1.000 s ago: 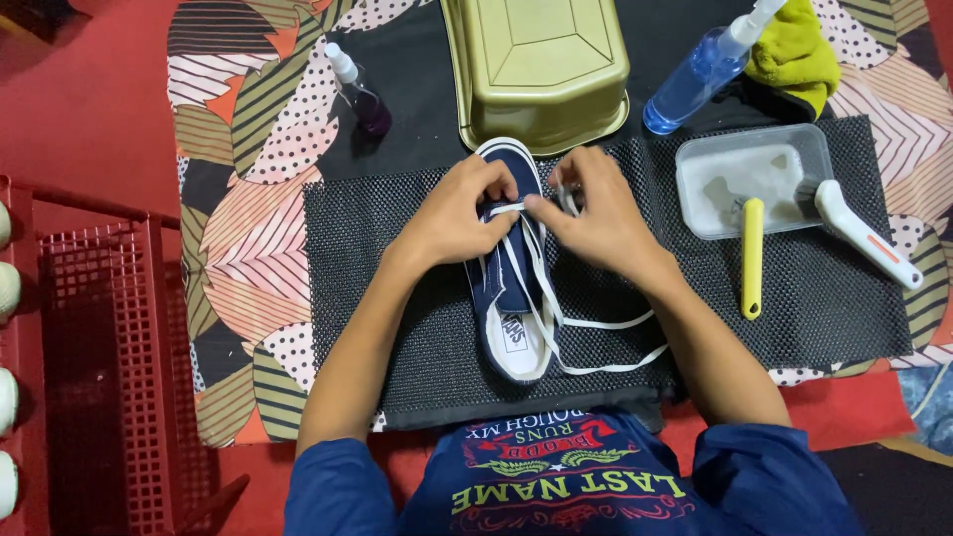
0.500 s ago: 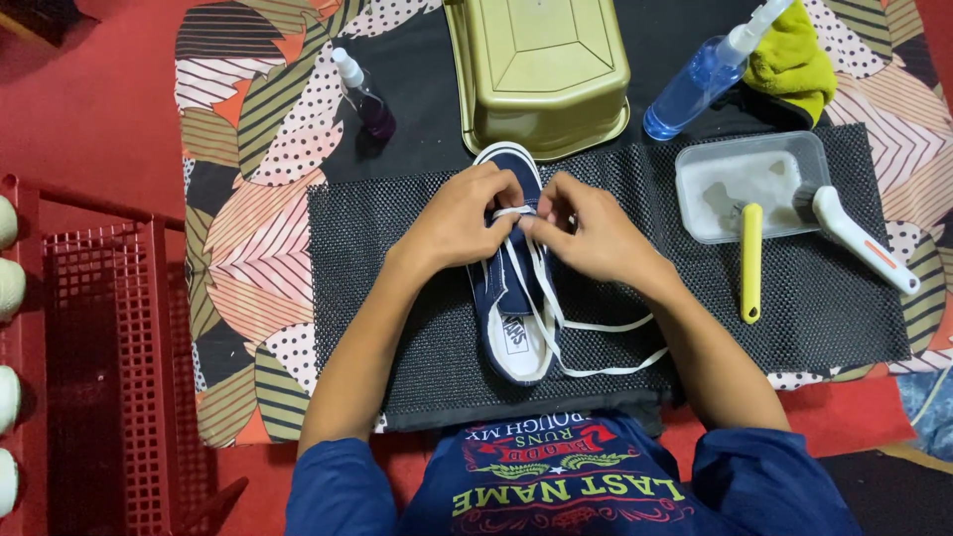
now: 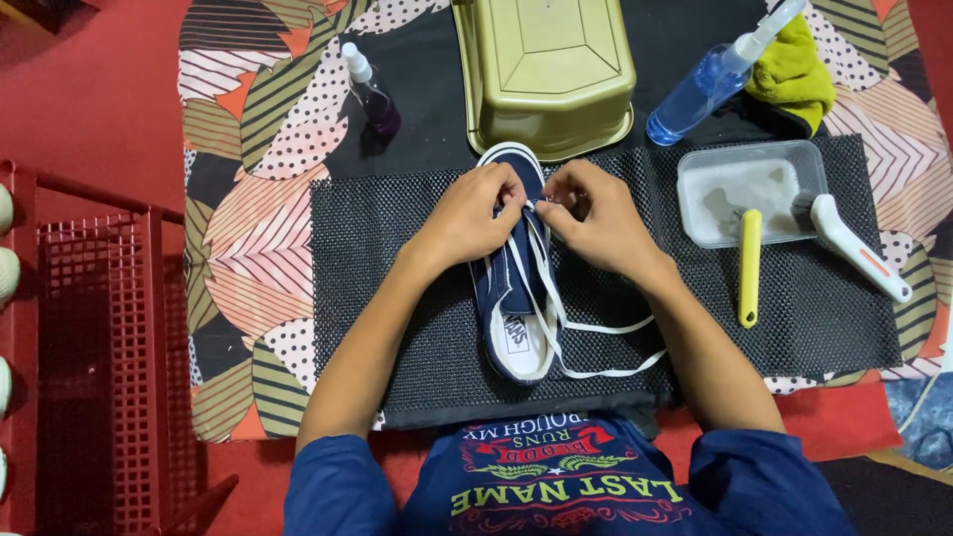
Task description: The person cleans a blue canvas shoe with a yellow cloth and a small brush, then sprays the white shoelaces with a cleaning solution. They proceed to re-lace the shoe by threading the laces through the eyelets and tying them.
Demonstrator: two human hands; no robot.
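A navy blue canvas shoe (image 3: 511, 298) with a white sole lies on a black mesh mat (image 3: 397, 288), toe pointing away from me. My left hand (image 3: 467, 213) pinches the white lace (image 3: 596, 342) at the shoe's front eyelets. My right hand (image 3: 591, 213) grips the lace just to the right, fingertips almost touching the left hand. The loose lace ends trail off to the right over the mat.
An upturned olive basin (image 3: 546, 69) sits beyond the shoe. A small purple spray bottle (image 3: 372, 94) stands at left, a blue spray bottle (image 3: 710, 79) and yellow cloth (image 3: 794, 74) at right. A clear tub (image 3: 749, 189) holds two brushes (image 3: 854, 243). A red crate (image 3: 89, 347) is at far left.
Both hands stay at the shoe's front eyelets; the fingers have shifted slightly on the lace. The shoe has not moved.
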